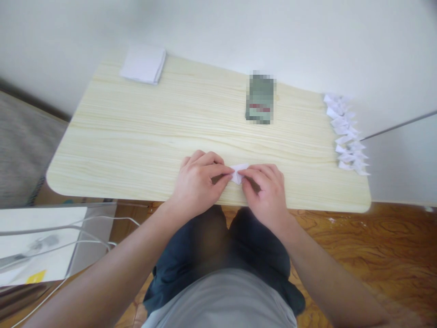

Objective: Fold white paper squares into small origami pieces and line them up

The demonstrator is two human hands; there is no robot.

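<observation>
A small piece of folded white paper (236, 176) lies between my two hands, close to the front edge of the table (191, 114). On its left side, my left hand (202, 180) pinches it between thumb and forefinger. From the right, my right hand (265, 187) pinches the other side, its fingertips covering part of the paper. A crease runs down the visible middle. The fingertips hide the rest of its shape.
Several folded white paper figures (346, 132) stand in a row along the table's right end. A stack of white paper (143, 65) sits at the back left. A pixelated greenish object (260, 98) lies near the back edge. White cables (99, 241) hang at the lower left.
</observation>
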